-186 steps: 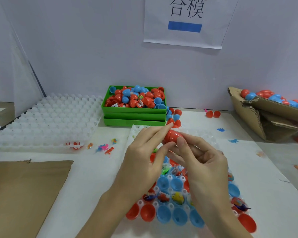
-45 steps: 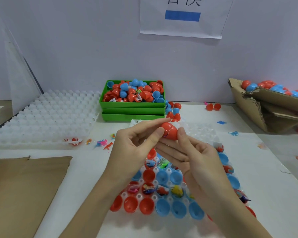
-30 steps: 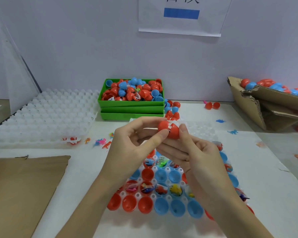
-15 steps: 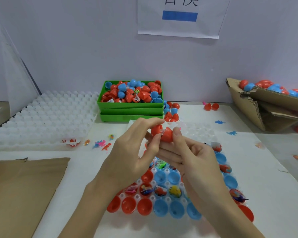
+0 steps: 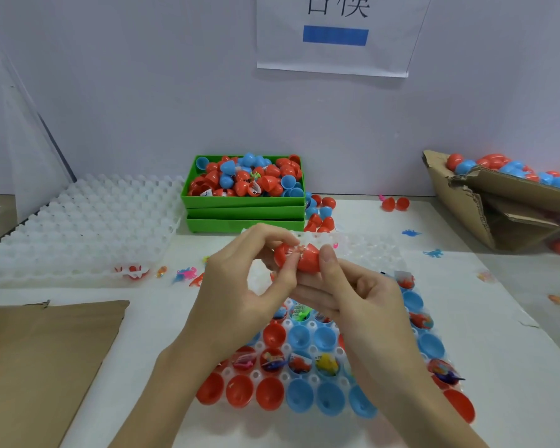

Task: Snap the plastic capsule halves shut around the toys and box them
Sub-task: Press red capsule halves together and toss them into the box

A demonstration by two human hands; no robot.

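Left hand [image 5: 240, 295] and right hand [image 5: 362, 305] pinch a red capsule [image 5: 299, 258]; its seam and contents partly hidden by fingertips.

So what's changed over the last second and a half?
The red capsule, then nearly closed, now shows a gap between its halves with something pale caught in it. Both hands, left and right, keep their grip on it. Tray and green box unchanged.

A tray of capsule halves [image 5: 304, 396] is set on the table [image 5: 498, 367], with stacked bins [image 5: 243, 211] behind it. An empty tray [image 5: 78, 227] is placed left, a cardboard box [image 5: 498, 215] right, apparently tipped.
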